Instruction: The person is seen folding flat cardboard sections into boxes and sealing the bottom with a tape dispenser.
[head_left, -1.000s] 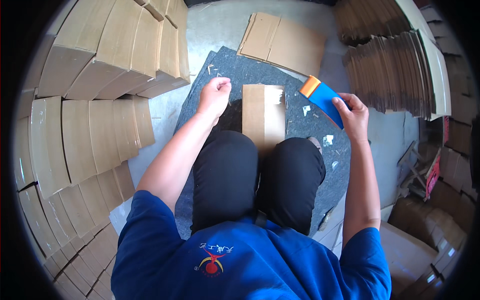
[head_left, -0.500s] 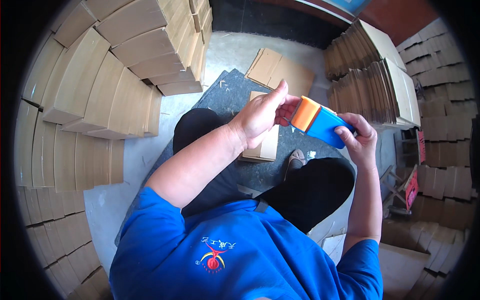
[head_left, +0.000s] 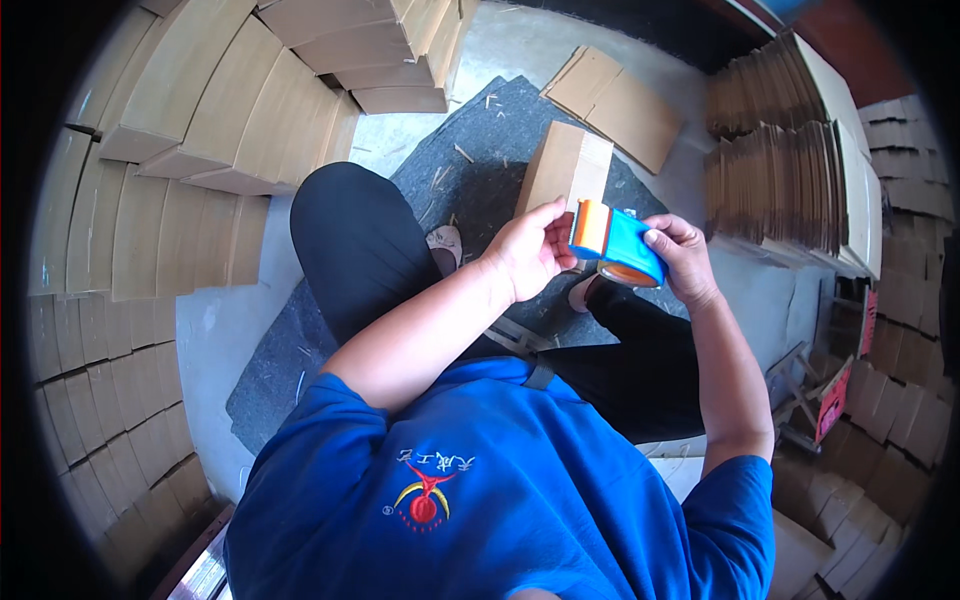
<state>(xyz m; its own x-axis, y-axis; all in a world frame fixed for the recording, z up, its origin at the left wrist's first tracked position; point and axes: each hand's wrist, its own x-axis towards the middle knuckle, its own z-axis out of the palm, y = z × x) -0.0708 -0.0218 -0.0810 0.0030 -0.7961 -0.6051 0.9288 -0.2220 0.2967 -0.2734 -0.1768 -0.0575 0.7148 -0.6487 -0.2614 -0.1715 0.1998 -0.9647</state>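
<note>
A blue and orange tape dispenser [head_left: 634, 240] is raised over my lap, a roll of tape showing at its lower edge. My right hand [head_left: 685, 260] is closed on the blue end, thumb on top. Close by its orange end is my left hand [head_left: 528, 250], thumb apart from the loosely bent fingers; whether the fingertips touch the dispenser or its tape is hard to make out. Just beyond the hands, a closed cardboard box [head_left: 562, 165] stands on a dark grey mat [head_left: 445, 150] between my feet, its near end hidden by the left hand and the dispenser.
Flattened cardboard [head_left: 620, 105] lies on the floor past the mat. Stacks of boxes [head_left: 210, 120] rise on the left. At the right stand bundles of flat cartons [head_left: 775, 185] and a small folding stool [head_left: 815, 400] with a red panel.
The dispenser has turned, so its tape roll now shows underneath. My view has shifted, and the box between my feet is now less covered. My left knee has swung outward.
</note>
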